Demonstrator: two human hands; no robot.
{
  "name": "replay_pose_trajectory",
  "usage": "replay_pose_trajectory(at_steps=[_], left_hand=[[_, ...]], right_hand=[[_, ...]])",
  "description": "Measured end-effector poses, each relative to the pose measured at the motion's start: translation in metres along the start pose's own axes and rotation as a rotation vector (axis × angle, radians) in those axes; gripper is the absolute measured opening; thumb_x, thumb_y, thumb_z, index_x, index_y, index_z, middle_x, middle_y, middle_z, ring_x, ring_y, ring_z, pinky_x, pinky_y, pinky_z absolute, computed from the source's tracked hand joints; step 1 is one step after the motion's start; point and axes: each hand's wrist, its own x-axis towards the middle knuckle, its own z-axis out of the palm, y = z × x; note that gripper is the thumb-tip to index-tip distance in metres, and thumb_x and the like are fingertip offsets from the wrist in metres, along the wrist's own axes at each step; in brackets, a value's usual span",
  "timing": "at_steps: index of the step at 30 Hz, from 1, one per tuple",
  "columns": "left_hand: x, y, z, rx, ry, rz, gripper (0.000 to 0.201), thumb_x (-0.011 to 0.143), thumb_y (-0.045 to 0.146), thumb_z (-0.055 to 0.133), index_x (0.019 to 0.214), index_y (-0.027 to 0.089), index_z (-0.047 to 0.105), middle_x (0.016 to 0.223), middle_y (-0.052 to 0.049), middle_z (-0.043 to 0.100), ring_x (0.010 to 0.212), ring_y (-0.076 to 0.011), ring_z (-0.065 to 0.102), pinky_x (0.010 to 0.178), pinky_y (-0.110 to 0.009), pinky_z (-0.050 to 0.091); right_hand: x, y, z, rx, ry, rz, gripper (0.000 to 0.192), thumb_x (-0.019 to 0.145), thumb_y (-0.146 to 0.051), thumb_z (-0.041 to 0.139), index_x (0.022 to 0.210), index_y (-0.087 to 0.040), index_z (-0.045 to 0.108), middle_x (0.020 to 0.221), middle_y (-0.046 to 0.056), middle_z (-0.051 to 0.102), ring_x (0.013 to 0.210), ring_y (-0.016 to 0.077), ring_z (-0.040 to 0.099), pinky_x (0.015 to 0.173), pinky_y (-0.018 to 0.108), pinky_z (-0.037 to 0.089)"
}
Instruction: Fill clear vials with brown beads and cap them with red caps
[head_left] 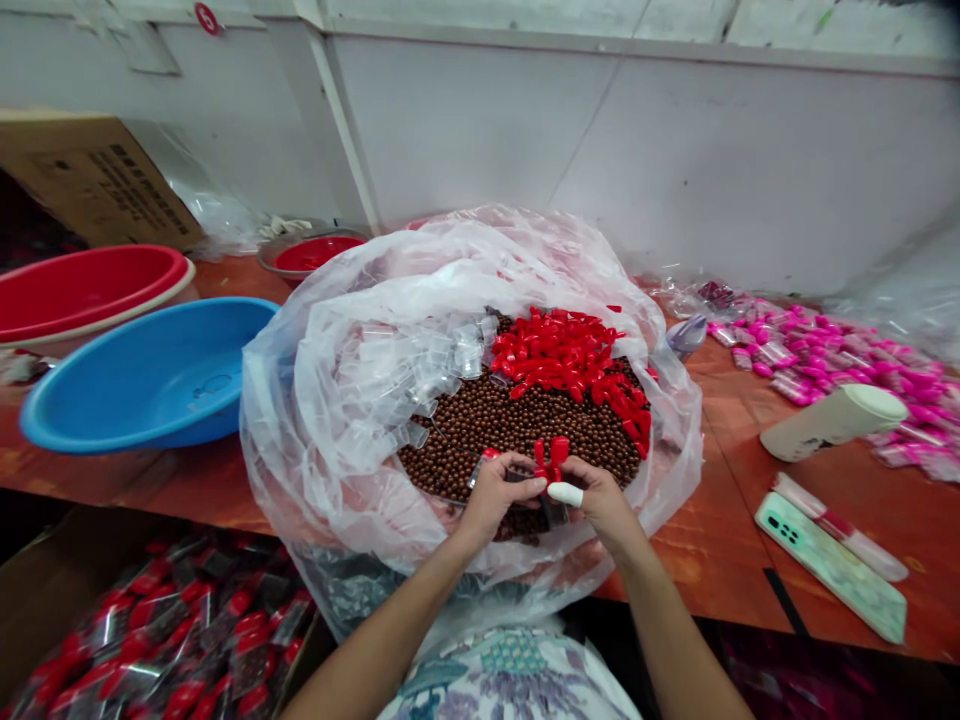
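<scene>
Both hands meet just above the near edge of the plastic-lined basin: left hand pinches a small clear tube, right hand grasps red caps over the brown beads.

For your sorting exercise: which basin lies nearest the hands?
The blue basin, beside the plastic bag; the red basin sits farther left behind it.

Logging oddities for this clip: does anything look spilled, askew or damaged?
Nothing looks spilled. One oddity: the white cup lies on its side on the table, near the phone. The right hand wears a white fingertip cover.
</scene>
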Motion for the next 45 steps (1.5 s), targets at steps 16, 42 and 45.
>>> replay_pose_trajectory(at_steps=[16,42,45], left_hand=[[-0.003,0.002,0.004,-0.029,0.030,0.041,0.036,0.061,0.034,0.073,0.088,0.014,0.060,0.074,-0.001,0.060,0.066,-0.0131,0.057,0.057,-0.026,0.052],[-0.009,0.010,-0.010,-0.062,-0.239,-0.077,0.044,0.071,0.048,0.063,0.095,0.011,0.065,0.084,-0.007,0.066,0.075,-0.0160,0.059,0.071,-0.026,0.044],[-0.013,0.011,-0.009,-0.279,-0.218,-0.170,0.066,0.077,0.066,0.037,0.104,0.010,0.061,0.091,-0.013,0.066,0.083,-0.0193,0.060,0.075,-0.029,0.045]], right_hand=[[-0.006,-0.010,0.011,-0.256,-0.012,-0.232,0.040,0.081,-0.025,0.052,0.120,-0.029,0.053,0.108,0.003,0.057,0.100,0.0176,0.053,0.089,0.033,0.042],[-0.012,0.010,0.024,-0.778,0.064,-0.546,0.066,0.072,-0.021,0.062,0.132,-0.021,0.034,0.123,0.012,0.049,0.112,0.0268,0.045,0.094,0.046,0.037],[-0.011,0.010,0.024,-0.787,0.102,-0.570,0.060,0.073,-0.023,0.060,0.129,-0.021,0.037,0.119,0.011,0.052,0.109,0.0255,0.047,0.091,0.044,0.039]])
